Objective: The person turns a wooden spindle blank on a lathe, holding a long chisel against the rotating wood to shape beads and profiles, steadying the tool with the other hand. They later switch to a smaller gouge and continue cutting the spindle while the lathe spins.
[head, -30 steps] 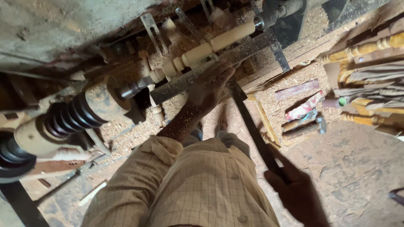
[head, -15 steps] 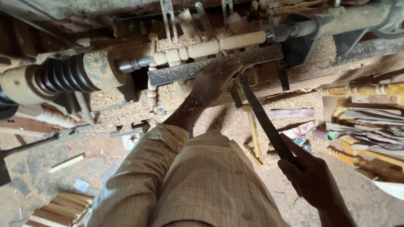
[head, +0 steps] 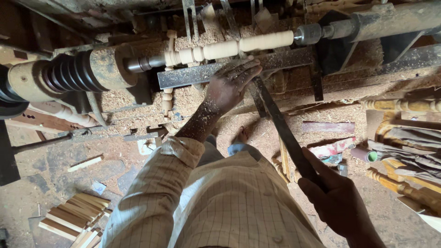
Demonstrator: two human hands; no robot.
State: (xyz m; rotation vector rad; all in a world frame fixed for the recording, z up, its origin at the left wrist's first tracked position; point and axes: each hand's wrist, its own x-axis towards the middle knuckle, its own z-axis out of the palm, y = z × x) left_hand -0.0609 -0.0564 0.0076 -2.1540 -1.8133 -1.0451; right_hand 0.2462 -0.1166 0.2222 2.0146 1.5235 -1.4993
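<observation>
A pale turned wooden spindle [head: 229, 47] is mounted across a wood lathe [head: 87, 71]. Under it runs a flat metal tool rest [head: 193, 74] dusted with shavings. My left hand [head: 228, 85], coated in sawdust, lies on the rest and presses the front end of a long dark turning chisel [head: 280, 126] against it, just below the spindle. My right hand [head: 331, 195] grips the chisel's rear end, low at the right. The chisel slants from the rest down to that hand. Whether the tip touches the spindle is hidden by my left hand.
The lathe's tailstock [head: 367, 27] sits at the upper right. Sawdust covers the floor. Finished turned legs [head: 404, 105] and scrap lie at the right, a stack of wooden slats [head: 76, 216] at the lower left. My foot [head: 241, 135] shows below the rest.
The view has swung so the lathe now lies nearly level across the top. Both hands keep their hold on the chisel against the rest.
</observation>
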